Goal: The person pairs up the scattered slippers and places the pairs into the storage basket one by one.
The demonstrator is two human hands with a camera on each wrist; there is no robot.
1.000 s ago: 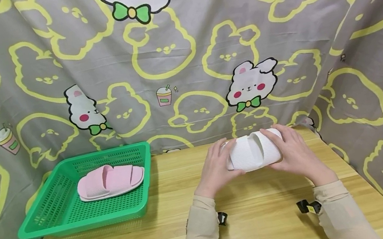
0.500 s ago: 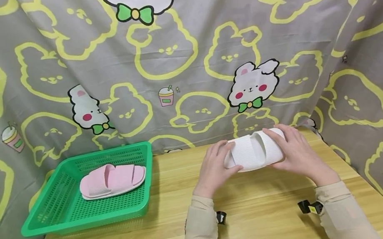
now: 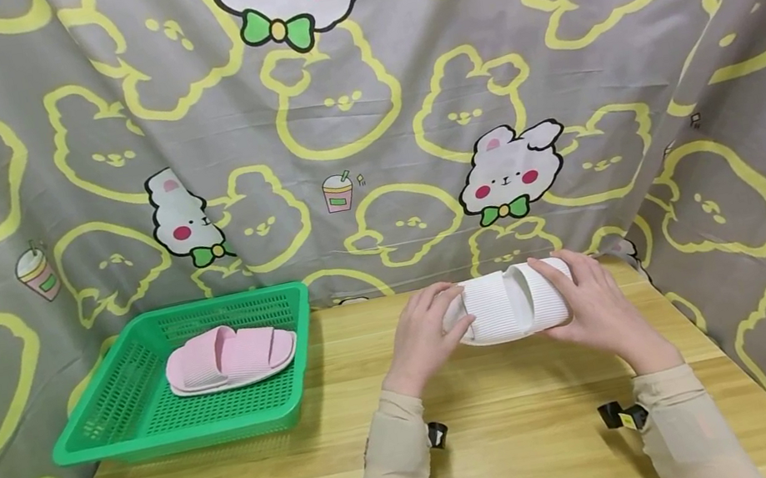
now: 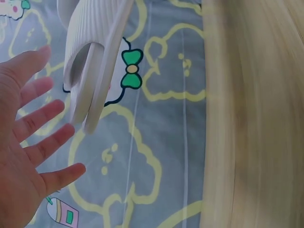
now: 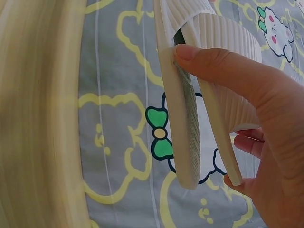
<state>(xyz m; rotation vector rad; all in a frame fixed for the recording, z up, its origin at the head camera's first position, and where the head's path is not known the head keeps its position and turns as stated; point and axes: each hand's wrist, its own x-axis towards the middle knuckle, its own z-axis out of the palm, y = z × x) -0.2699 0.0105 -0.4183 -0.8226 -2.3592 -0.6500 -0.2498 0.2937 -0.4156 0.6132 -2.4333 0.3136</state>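
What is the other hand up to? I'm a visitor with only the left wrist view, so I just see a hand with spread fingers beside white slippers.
Observer: The right hand grips the white slippers.

Operator: Oh! Is there any other footwear about?

Observer: Yes, pink slippers, seen in the head view.

Operator: And are those lying in something?

Observer: They lie in a green perforated basket.

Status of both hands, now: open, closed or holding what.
Left hand: open, fingers spread, holding nothing.
Right hand: holding the pair of white slide slippers.
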